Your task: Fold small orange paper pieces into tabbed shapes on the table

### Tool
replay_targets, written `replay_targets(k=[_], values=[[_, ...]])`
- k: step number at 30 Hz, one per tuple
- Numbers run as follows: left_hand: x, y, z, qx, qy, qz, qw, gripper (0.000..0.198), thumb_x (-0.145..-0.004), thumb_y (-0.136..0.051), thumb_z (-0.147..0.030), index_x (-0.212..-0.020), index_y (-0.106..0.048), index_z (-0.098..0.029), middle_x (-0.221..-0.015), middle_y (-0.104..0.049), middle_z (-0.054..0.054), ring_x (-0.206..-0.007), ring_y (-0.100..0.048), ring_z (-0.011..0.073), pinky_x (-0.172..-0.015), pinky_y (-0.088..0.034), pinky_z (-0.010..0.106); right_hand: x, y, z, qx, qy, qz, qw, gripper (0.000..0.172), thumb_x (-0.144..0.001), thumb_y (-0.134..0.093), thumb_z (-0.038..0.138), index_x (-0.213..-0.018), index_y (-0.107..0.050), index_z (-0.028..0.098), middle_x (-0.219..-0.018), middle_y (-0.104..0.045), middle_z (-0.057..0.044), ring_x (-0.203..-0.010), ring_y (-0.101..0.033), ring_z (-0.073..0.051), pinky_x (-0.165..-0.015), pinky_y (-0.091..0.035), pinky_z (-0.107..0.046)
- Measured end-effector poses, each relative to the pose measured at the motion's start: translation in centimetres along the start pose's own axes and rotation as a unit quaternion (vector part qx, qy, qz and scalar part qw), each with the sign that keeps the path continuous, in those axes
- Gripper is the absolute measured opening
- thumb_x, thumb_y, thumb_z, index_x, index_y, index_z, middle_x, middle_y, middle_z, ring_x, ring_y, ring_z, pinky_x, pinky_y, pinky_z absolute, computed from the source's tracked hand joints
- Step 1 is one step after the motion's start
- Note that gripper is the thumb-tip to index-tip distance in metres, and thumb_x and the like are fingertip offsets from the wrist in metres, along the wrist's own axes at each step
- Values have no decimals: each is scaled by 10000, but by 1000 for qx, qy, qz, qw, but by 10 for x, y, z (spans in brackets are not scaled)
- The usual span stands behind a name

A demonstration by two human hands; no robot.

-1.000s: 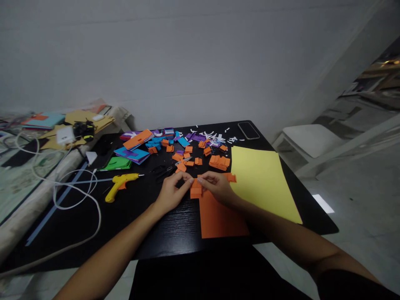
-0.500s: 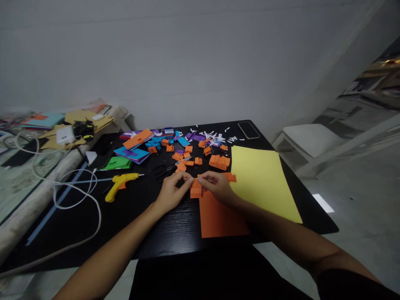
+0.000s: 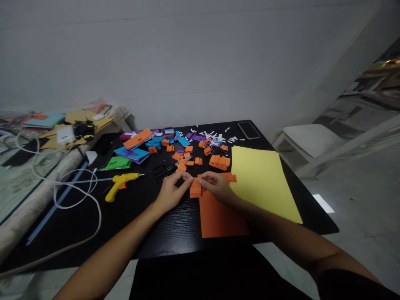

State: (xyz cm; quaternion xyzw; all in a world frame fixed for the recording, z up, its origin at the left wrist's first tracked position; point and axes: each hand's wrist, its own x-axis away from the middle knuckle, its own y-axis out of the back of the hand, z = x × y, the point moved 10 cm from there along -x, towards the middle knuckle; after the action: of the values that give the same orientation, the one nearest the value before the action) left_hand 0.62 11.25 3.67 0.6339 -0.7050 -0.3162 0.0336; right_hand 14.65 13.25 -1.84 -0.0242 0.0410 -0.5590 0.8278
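Note:
Both my hands meet over the middle of the black table (image 3: pixel 162 233). My left hand (image 3: pixel 171 192) and my right hand (image 3: pixel 216 186) each pinch the top edge of a small folded orange paper piece (image 3: pixel 195 190). That piece hangs just above the top left corner of a large orange sheet (image 3: pixel 218 216) lying flat under my right wrist. A stack of small orange folded pieces (image 3: pixel 219 161) sits just beyond my right hand. Black scissors (image 3: pixel 161 170) lie beyond my left hand.
A yellow sheet (image 3: pixel 262 179) lies to the right of the orange one. A yellow glue gun (image 3: pixel 120 183) rests at the left with a white cable (image 3: pixel 90 216). Coloured paper scraps (image 3: pixel 175 143) and a phone (image 3: pixel 248 130) lie at the back. A white chair (image 3: pixel 308 139) stands at the right.
The small orange piece has shifted very slightly between my fingertips; both hands stay in the same place.

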Motion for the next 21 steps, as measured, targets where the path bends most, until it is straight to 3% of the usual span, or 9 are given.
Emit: replay_targets(k=[12,21], values=[[-1,3,4,22,19,-11,1000,194,-945,-625,-333,-856,-692,-175,-809,-679,10,-792,-620,154,-769,-480,263,0,-4,-1,1,-10,10,1000,346,-742,-810,482,-836,-647,191,-731,-665,13,-656,-629,-136,-668,-523,-290],[-1,3,12,40,44,-16,998,187,-936,-632,-334,-856,-692,-176,-814,-675,8,-799,-618,159,-765,-478,266,0,0,2,32,-2,-9,999,294,-785,-752,474,-801,-642,202,-729,-656,13,-685,-626,-151,-684,-510,-294]])
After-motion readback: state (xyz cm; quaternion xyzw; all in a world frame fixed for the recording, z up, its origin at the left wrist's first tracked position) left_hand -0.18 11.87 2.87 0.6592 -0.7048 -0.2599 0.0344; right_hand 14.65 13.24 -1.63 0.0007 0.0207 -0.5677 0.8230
